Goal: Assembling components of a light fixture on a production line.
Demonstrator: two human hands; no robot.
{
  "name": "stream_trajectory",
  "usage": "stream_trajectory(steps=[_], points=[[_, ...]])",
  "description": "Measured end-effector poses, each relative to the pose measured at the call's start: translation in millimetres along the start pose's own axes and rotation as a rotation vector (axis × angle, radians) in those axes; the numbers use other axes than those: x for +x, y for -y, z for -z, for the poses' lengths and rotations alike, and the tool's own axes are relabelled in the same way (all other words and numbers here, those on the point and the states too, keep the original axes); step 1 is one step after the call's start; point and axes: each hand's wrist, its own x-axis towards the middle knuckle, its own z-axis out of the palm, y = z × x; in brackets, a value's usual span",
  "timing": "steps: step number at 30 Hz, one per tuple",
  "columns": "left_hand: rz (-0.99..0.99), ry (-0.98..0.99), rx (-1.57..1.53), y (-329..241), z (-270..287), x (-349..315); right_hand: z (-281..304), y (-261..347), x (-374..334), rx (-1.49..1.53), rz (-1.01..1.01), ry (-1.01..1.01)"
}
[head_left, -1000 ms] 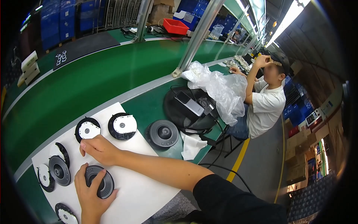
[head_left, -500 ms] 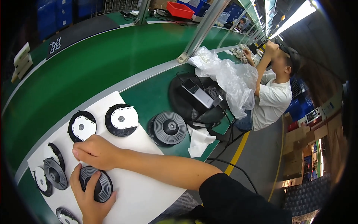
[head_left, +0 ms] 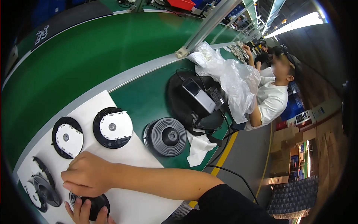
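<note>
My left hand (head_left: 82, 212) curls its fingers over the near side of a dark ribbed round disc (head_left: 98, 205) at the lower edge. My right hand (head_left: 88, 174) is closed in a pinch just above, overlapping the disc's far part; whatever its fingertips hold is hidden. Beyond it, two black round parts with white plates lie face up, one at the left (head_left: 68, 137) and one to its right (head_left: 113, 127). Further left, another ribbed disc (head_left: 47, 190) leans among similar white-and-black parts (head_left: 34, 196).
A white board (head_left: 143, 192) lies under the parts. Beside it on the green table sit a grey ribbed disc (head_left: 168, 137), a white cloth (head_left: 199, 149) and a black bag (head_left: 182, 99) with a power bank (head_left: 198, 96). Clear plastic (head_left: 233, 82) is near a co-worker (head_left: 274, 99).
The view has shifted, and my hands sit lower in it. My right hand now covers more of the disc, and my left fingers have moved on it. The co-worker's raised hand has come down.
</note>
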Motion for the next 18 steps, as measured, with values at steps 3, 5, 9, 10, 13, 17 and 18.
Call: stream_trajectory(steps=[3,5,9,10,13,17,18], points=[[-0.048,0.072,-0.048,6.2,3.9,5.6,-1.6,-1.9,-2.2,0.026,0.03,-0.029],[-0.068,0.063,-0.054,8.7,4.7,11.0,-1.1,-3.9,-2.7,0.033,0.027,-0.027],[-0.074,0.0,-0.098,13.4,-0.7,10.5,-3.6,-3.8,-4.4,0.059,0.009,-0.019],[-0.064,-0.014,-0.1,14.8,-1.2,10.0,-4.5,-4.5,-4.4,0.06,0.009,-0.021],[-0.076,-0.05,-0.142,20.6,-2.1,5.3,-3.1,-2.3,-3.6,0.048,0.0,-0.003],[-0.041,-0.071,-0.183,23.3,-3.3,1.4,-4.2,-1.4,-3.5,0.028,-0.004,0.003],[-0.046,-0.068,-0.185,22.8,-4.4,2.9,-4.1,-2.0,-4.1,0.022,-0.004,0.001]])
